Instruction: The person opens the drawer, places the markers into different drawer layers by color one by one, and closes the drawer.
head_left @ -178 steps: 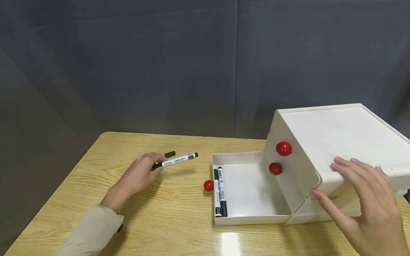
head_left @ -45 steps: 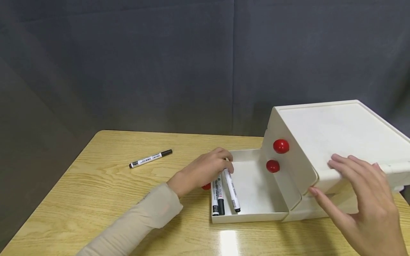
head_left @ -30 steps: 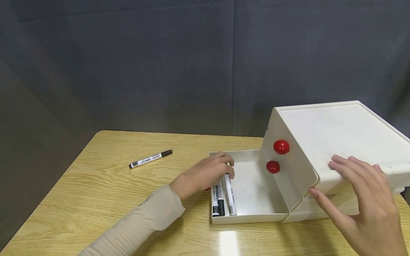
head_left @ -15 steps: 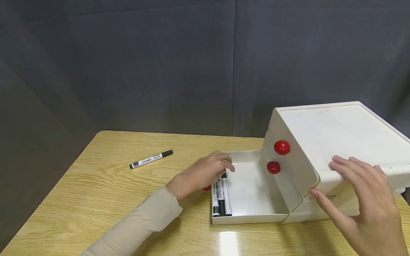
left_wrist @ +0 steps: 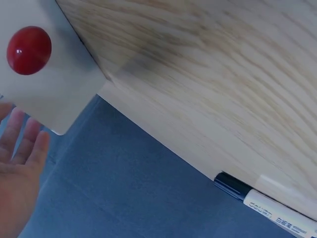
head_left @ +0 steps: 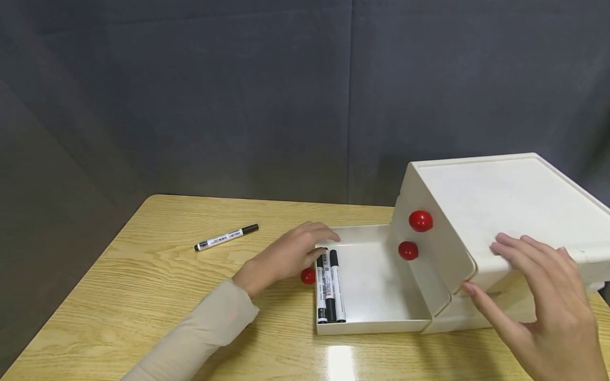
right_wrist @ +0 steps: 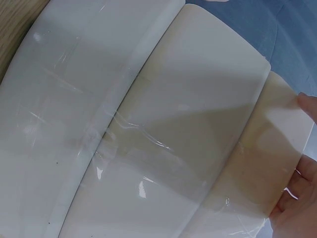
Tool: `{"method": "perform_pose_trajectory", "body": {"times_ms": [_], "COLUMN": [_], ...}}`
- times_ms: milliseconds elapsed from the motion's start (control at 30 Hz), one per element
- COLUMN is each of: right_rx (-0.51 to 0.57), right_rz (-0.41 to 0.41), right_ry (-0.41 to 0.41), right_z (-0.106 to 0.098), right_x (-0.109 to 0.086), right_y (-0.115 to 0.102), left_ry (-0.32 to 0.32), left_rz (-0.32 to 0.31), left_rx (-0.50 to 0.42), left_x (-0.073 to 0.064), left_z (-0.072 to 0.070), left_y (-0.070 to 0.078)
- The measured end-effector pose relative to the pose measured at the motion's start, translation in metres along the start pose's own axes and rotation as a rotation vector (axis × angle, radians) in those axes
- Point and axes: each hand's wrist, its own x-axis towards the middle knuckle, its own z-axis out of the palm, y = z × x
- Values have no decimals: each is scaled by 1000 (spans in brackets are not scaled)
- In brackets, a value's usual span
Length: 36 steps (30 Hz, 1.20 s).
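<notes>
My left hand [head_left: 290,251], fingers loosely extended and holding nothing, hovers over the left end of the pulled-out white drawer [head_left: 376,327]. Under and beside its fingertips, three black-and-white markers [head_left: 338,288] lie side by side along the drawer's front wall. One more marker [head_left: 226,238] lies on the table to the left, and its black cap end also shows in the left wrist view. My right hand [head_left: 553,296] rests on the near edge of the white drawer cabinet [head_left: 514,196], fingertips on its top and thumb against its front corner.
Red round knobs [head_left: 420,221] stick out from the cabinet's upper drawer fronts, and another red knob [head_left: 308,275] sits on the open drawer's front. The wooden table [head_left: 143,275] ends at a dark curtain [head_left: 229,106] behind.
My left hand carried a marker from the table into the drawer, lined it up beside the other two and let go. It now draws back leftward. My right hand stays on the cabinet.
</notes>
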Motion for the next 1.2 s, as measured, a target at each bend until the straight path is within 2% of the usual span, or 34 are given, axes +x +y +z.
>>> {"method": "perform_pose_trajectory", "body": {"times_ms": [400, 900, 1200], "right_rx": [-6, 9, 22], "right_rz": [7, -2, -20], "right_ry": [-13, 0, 31], "right_z": [0, 0, 3], "right_x": [-1, 0, 3], "right_y": [1, 0, 0], "left_ry": [27, 58, 81], "left_rz": [-88, -145, -189], "left_rx": [-73, -25, -18], "left_x": [-10, -27, -41], "left_z": [-7, -16, -18], "left_y": [-12, -34, -53]}}
